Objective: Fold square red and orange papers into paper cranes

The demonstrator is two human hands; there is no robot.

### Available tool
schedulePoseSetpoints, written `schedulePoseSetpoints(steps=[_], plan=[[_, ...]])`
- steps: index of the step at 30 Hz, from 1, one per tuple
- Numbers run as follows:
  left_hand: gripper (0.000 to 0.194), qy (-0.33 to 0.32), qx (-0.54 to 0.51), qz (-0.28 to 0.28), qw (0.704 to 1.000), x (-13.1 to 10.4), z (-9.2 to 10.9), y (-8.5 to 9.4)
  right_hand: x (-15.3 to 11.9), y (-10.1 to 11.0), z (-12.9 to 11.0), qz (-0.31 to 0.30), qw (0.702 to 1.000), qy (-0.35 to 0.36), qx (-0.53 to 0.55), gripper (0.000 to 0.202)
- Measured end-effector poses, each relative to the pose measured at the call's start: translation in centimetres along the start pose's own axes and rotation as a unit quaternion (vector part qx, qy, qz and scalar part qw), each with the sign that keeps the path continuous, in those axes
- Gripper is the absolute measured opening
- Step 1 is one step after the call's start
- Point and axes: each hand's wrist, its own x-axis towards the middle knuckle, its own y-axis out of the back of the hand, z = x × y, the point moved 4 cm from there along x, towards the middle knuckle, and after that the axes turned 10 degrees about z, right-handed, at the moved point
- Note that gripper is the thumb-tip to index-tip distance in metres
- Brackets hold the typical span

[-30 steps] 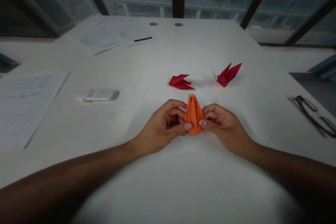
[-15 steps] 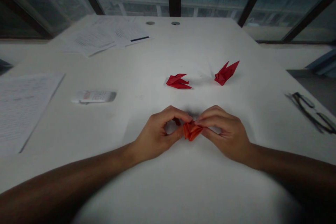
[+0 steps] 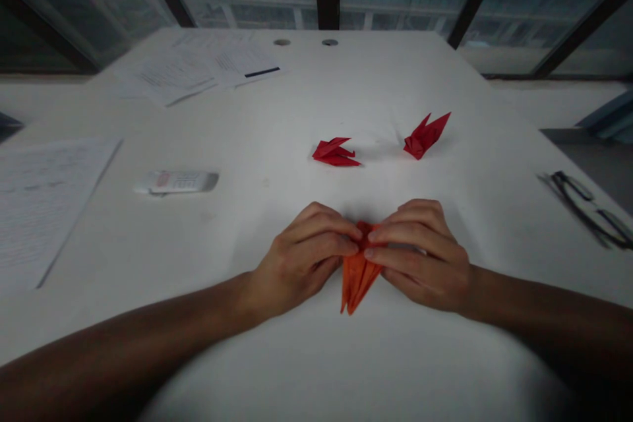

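An orange-red piece of folded paper (image 3: 357,277) is pinched between my two hands at the middle front of the table. Its narrow orange points hang toward me, while the redder upper part shows between my fingertips. My left hand (image 3: 311,254) is closed on its left edge, and my right hand (image 3: 422,254) grips the right edge with fingertips lying over the front. Both thumbs are mostly hidden. Just beyond my hands lies a red origami crane (image 3: 336,152) on its side; farther right, another red origami crane (image 3: 426,136) sits with its points up.
A white table (image 3: 277,356) spreads under everything. To the left lie a white remote control (image 3: 177,182) and a printed sheet (image 3: 44,198). More papers (image 3: 178,76) rest at the back left. Black-framed glasses (image 3: 593,208) lie near the right edge. Windows stand behind.
The folded paper has turned so that its long points now face down toward me instead of being foreshortened. My fingers have shifted over its front. The cranes have stayed put.
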Motion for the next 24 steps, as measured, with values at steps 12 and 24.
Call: schedulePoseSetpoints(steps=[12, 24], plan=[[0.018, 0.041, -0.073, -0.052, 0.995, 0.4, 0.4, -0.5, 0.7, 0.6, -0.2, 0.005, 0.991, -0.077, 0.114, 0.029], [0.045, 0.401, -0.289, 0.085, 0.865, 0.5, -2.2, -1.2, -0.8, -2.8, 2.7, 0.012, 0.799, -0.514, 0.313, 0.028]])
